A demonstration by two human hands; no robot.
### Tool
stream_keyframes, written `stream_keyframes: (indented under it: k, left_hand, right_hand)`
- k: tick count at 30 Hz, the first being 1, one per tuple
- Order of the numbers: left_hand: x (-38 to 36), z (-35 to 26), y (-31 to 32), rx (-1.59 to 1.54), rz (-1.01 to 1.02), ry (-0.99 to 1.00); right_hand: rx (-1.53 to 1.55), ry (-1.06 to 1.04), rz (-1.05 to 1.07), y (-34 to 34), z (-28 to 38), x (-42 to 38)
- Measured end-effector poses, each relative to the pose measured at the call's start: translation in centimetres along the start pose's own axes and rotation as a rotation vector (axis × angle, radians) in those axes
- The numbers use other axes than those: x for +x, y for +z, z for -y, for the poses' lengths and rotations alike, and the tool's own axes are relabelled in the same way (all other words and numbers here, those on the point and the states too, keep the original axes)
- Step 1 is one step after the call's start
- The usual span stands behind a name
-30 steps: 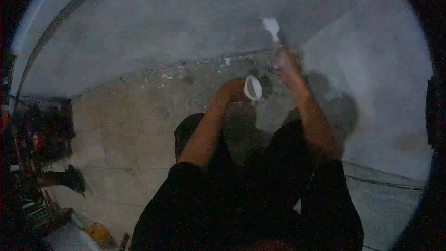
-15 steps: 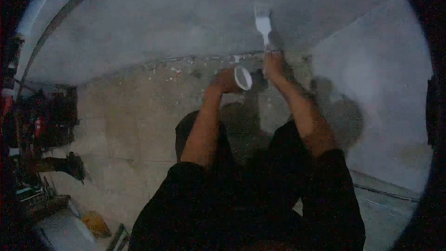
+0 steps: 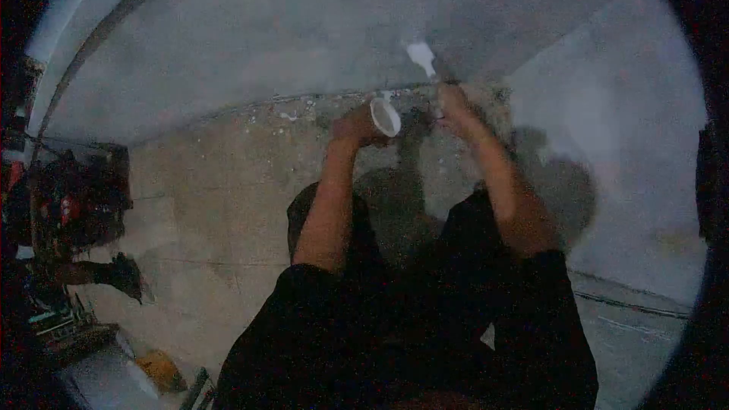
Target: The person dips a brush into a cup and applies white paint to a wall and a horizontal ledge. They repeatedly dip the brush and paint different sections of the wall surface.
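A white paintbrush (image 3: pixel 421 59) is in my right hand (image 3: pixel 456 110), which is closed round its handle. The brush tilts up and left, its bristle end against the grey wall (image 3: pixel 304 38). My left hand (image 3: pixel 355 125) is wrapped round a white-rimmed cup (image 3: pixel 386 117), tipped so its round mouth faces right. The cup is just below and left of the brush, near the foot of the wall. What the cup contains is too dark to make out.
White splashes (image 3: pixel 288 116) dot the tiled floor (image 3: pixel 205 220) along the wall's base. A second pale wall (image 3: pixel 630 182) rises on the right. At the left are dark cluttered items (image 3: pixel 83 197), another person's foot (image 3: pixel 125 277) and a yellow-orange object (image 3: pixel 161 370).
The paintbrush has come down the wall and leans further left. My left hand and the cup have shifted slightly left and up.
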State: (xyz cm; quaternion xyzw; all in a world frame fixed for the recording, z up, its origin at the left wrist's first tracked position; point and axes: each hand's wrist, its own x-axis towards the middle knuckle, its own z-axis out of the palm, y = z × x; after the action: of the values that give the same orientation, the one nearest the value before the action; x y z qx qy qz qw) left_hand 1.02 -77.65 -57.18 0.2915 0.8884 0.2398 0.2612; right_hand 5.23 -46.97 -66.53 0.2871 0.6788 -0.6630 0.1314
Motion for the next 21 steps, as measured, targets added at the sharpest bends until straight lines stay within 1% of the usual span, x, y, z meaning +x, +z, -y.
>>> stream_keyframes:
  k: [3, 6, 8, 10, 12, 13, 15, 16, 17, 18, 19, 21]
  left_hand:
    - [-0.7, -0.4, -0.7, -0.011, -0.042, 0.036]
    - [0.1, 0.4, 0.3, -0.024, -0.077, 0.076]
    - [2.7, 2.9, 2.6, -0.032, -0.318, 0.209]
    - [3.0, 3.2, 2.4, -0.049, -0.439, 0.223]
    - [2.6, 2.6, 1.3, -0.080, -0.504, 0.177]
    - [2.4, 2.3, 0.8, -0.092, -0.523, 0.133]
    - [1.8, 1.6, 0.0, -0.110, -0.575, 0.062]
    - [1.5, 1.4, -0.3, -0.108, -0.608, 0.029]
    - [1.2, 1.1, -0.6, -0.103, -0.633, -0.002]
    - [0.9, 0.7, -0.8, -0.100, -0.656, -0.044]
    - [0.8, 0.0, -1.2, -0.105, -0.644, -0.063]
    - [0.3, -1.4, -1.3, -0.117, -0.612, -0.040]
  right_hand:
    - [0.080, -0.065, -0.115, 0.9, 5.2, -6.6]
    - [0.074, -0.131, -0.245, 2.3, 10.3, -13.1]
    - [0.013, -0.124, -0.310, 2.1, 12.6, -15.9]
    - [-0.072, -0.090, -0.340, 0.2, 13.6, -16.6]
    - [-0.183, -0.026, -0.333, -2.5, 13.3, -15.8]
    - [-0.361, -0.013, -0.272, -3.7, 12.9, -15.3]
    - [-0.541, -0.003, -0.210, -4.6, 11.6, -15.7]
    - [-0.907, -0.455, -0.307, -2.5, 11.9, -19.2]
    - [-1.076, -0.688, -0.330, -2.0, 12.8, -20.6]
    - [-1.247, -0.926, -0.399, -1.6, 13.6, -22.0]
    - [-1.048, -0.556, -0.143, -2.1, 15.2, -21.8]
    - [-0.816, -0.214, 0.087, -2.0, 16.1, -21.7]
